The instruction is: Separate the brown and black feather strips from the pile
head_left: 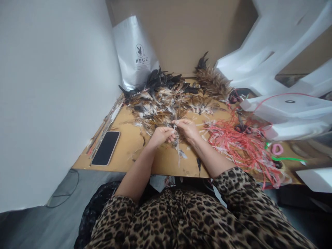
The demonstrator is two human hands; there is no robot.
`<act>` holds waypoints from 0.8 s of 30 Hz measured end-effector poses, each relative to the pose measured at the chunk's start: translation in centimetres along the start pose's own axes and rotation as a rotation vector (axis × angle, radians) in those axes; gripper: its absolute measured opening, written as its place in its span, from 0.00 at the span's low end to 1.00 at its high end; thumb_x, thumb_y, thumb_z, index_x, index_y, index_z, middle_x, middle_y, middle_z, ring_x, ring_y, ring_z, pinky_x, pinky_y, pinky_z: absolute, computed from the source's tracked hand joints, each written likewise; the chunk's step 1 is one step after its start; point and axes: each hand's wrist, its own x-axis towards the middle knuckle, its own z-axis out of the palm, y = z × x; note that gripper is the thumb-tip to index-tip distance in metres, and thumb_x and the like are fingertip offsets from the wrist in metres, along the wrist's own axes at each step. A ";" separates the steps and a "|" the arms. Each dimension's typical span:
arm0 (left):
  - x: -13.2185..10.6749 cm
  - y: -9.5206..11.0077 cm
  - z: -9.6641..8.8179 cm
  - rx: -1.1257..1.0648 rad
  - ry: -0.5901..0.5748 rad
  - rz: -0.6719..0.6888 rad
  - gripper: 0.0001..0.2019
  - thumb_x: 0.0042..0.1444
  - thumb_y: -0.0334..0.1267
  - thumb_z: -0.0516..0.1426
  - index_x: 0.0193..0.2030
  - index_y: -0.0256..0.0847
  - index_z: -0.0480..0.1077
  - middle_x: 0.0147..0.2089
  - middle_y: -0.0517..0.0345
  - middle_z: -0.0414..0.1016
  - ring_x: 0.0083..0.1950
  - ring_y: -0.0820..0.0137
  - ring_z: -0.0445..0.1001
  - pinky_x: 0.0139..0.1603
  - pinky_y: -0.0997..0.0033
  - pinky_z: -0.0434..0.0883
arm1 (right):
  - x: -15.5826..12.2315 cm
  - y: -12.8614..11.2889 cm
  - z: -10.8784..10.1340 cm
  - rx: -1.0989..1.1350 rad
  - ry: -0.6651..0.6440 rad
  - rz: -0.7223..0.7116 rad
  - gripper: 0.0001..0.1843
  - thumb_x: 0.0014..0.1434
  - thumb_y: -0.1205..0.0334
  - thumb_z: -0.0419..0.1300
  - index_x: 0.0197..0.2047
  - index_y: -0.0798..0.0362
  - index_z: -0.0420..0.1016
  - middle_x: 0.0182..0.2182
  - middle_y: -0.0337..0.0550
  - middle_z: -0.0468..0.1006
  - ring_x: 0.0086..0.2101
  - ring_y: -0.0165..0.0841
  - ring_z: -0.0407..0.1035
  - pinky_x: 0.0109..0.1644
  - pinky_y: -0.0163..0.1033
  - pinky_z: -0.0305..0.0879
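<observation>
My left hand [162, 135] and my right hand [187, 128] meet over the middle of a brown table [129, 148], fingers curled and pinched together on a small bunch of feathers [176, 140] whose pale tips hang down towards me. Just beyond the hands lies a wide heap of brown, black and white feathers [168, 98]. Both forearms reach out from leopard-print sleeves.
A black phone [106, 148] lies at the table's left edge by the white wall. A tangle of red string [241, 145] spreads on the right, with a pink ring [277, 149] and green cord beyond. A silver bag [135, 52] and white foam pieces [282, 107] stand behind.
</observation>
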 end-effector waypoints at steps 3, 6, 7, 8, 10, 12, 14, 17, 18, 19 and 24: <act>-0.1 0.3 -0.8 0.070 0.051 0.089 0.13 0.44 0.43 0.59 0.28 0.33 0.71 0.21 0.59 0.69 0.18 0.80 0.63 0.19 0.79 0.60 | 0.0 -0.1 0.0 -0.022 -0.037 0.040 0.09 0.40 0.59 0.66 0.28 0.53 0.78 0.26 0.41 0.78 0.27 0.27 0.68 0.35 0.35 0.62; 0.1 0.2 -1.1 0.085 0.111 0.236 0.13 0.46 0.44 0.58 0.30 0.34 0.72 0.22 0.59 0.68 0.17 0.81 0.60 0.18 0.79 0.57 | -0.1 -0.3 0.3 0.070 -0.087 0.102 0.09 0.39 0.60 0.67 0.26 0.54 0.77 0.25 0.40 0.78 0.27 0.27 0.68 0.37 0.35 0.62; 0.2 0.0 -1.1 0.073 0.126 0.291 0.13 0.46 0.44 0.58 0.30 0.35 0.73 0.23 0.59 0.68 0.18 0.82 0.60 0.18 0.78 0.57 | -0.2 -0.4 0.4 0.107 -0.090 0.132 0.08 0.39 0.60 0.67 0.25 0.54 0.77 0.25 0.40 0.78 0.27 0.27 0.68 0.37 0.35 0.62; 0.3 -0.1 -1.0 0.058 0.140 0.342 0.12 0.47 0.44 0.58 0.30 0.35 0.73 0.25 0.59 0.68 0.19 0.82 0.60 0.18 0.78 0.57 | -0.2 -0.5 0.5 0.141 -0.088 0.164 0.08 0.39 0.61 0.67 0.25 0.53 0.76 0.25 0.39 0.78 0.28 0.27 0.68 0.37 0.34 0.62; 0.4 -0.4 -0.7 0.039 0.172 0.412 0.11 0.47 0.43 0.58 0.30 0.36 0.74 0.30 0.58 0.69 0.20 0.83 0.60 0.20 0.78 0.57 | -0.3 -0.7 0.6 0.192 -0.087 0.226 0.08 0.39 0.61 0.67 0.26 0.53 0.76 0.26 0.38 0.78 0.28 0.26 0.68 0.37 0.33 0.62; 0.5 -0.5 -0.4 0.026 0.213 0.453 0.10 0.46 0.43 0.59 0.30 0.38 0.74 0.35 0.56 0.69 0.21 0.84 0.59 0.21 0.77 0.59 | -0.4 -0.8 0.6 0.237 -0.102 0.265 0.08 0.40 0.62 0.66 0.27 0.53 0.76 0.27 0.38 0.78 0.29 0.26 0.69 0.37 0.33 0.63; 0.5 -0.5 -0.2 0.014 0.240 0.486 0.09 0.46 0.42 0.59 0.29 0.38 0.74 0.38 0.56 0.69 0.21 0.84 0.59 0.23 0.77 0.60 | -0.5 -0.8 0.7 0.279 -0.116 0.288 0.08 0.40 0.63 0.66 0.28 0.53 0.75 0.27 0.38 0.78 0.30 0.26 0.69 0.37 0.33 0.63; 0.3 -0.3 -0.2 0.015 0.222 0.501 0.09 0.46 0.42 0.59 0.29 0.38 0.74 0.41 0.55 0.70 0.21 0.84 0.60 0.23 0.77 0.61 | -0.7 -0.6 0.8 0.334 -0.119 0.304 0.08 0.39 0.65 0.67 0.26 0.53 0.74 0.25 0.37 0.77 0.29 0.26 0.69 0.36 0.33 0.64; 0.2 -0.1 -0.2 0.021 0.207 0.488 0.09 0.47 0.42 0.59 0.29 0.38 0.74 0.41 0.54 0.71 0.21 0.84 0.60 0.23 0.77 0.61 | -0.7 -0.5 0.8 0.344 -0.125 0.306 0.08 0.38 0.65 0.67 0.25 0.53 0.73 0.25 0.36 0.76 0.29 0.26 0.69 0.36 0.34 0.64; 0.1 0.0 -0.2 0.029 0.193 0.469 0.10 0.47 0.42 0.58 0.29 0.38 0.74 0.39 0.54 0.72 0.21 0.83 0.61 0.22 0.77 0.61 | -0.7 -0.5 0.8 0.349 -0.135 0.308 0.08 0.38 0.65 0.67 0.25 0.53 0.73 0.24 0.36 0.76 0.29 0.27 0.69 0.37 0.34 0.65; -0.3 0.4 -0.5 0.091 0.136 0.371 0.14 0.49 0.44 0.56 0.36 0.36 0.74 0.24 0.58 0.70 0.20 0.80 0.62 0.21 0.78 0.60 | -0.4 -0.5 0.3 0.270 -0.180 0.315 0.09 0.38 0.63 0.67 0.25 0.54 0.73 0.24 0.38 0.76 0.28 0.27 0.69 0.36 0.35 0.64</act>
